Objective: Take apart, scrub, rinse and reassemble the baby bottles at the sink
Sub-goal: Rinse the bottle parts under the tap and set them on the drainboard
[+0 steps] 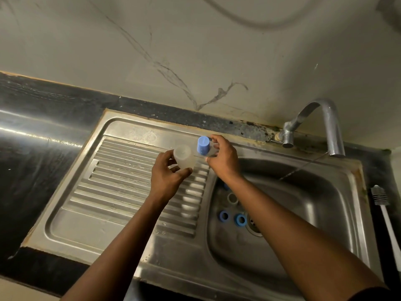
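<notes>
Above the drainboard (121, 170) the left hand (168, 173) gripped a clear bottle (183, 156), the right hand (223, 159) a capped bottle (204, 146); wet plastic could slip and drop onto the rings (224, 216) in the sink (303, 203).

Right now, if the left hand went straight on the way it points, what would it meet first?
Probably the blue-capped bottle in the right hand: the left hand, gripping a clear bottle, points towards it, close by. Depth is unclear; it might pass beneath.
</notes>
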The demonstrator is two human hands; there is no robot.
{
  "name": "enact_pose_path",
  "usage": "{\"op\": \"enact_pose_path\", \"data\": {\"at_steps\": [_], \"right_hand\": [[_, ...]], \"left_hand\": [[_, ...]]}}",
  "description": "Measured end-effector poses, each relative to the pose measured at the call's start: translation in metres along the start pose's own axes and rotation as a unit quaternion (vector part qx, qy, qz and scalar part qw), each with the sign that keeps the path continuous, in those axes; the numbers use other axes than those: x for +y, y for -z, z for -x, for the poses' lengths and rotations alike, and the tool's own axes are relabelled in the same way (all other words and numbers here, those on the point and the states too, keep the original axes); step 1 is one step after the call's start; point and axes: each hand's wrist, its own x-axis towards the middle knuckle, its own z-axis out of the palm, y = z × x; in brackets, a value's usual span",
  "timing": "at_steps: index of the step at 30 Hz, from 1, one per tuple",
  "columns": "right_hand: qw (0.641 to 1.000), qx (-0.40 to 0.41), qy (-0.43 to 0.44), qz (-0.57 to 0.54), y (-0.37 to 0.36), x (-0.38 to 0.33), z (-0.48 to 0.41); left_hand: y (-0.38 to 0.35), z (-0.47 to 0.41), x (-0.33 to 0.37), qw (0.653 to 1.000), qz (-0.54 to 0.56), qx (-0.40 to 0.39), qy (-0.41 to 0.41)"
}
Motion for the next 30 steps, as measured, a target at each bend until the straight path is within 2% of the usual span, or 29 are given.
{"op": "enact_pose_path", "data": {"at_steps": [5,23,27,30], "right_hand": [[0.999,0.028,-0.004,-0.025,0.007,0.008,0.019],[0.998,0.015,0.032,-0.047,0.017,0.005,0.057],[0.998,0.018,0.032,-0.055,0.019,0.003,0.065],[0.996,0.022,0.029,-0.080,0.024,0.004,0.075]], "left_hand": [[-0.008,0.004,-0.009,0.999,-0.017,-0.024,-0.012],[-0.010,0.008,-0.018,0.999,-0.018,-0.025,-0.025],[-0.005,0.016,-0.011,0.999,-0.024,-0.002,-0.039],[-0.003,0.034,0.001,0.994,-0.052,0.050,-0.080]]}}
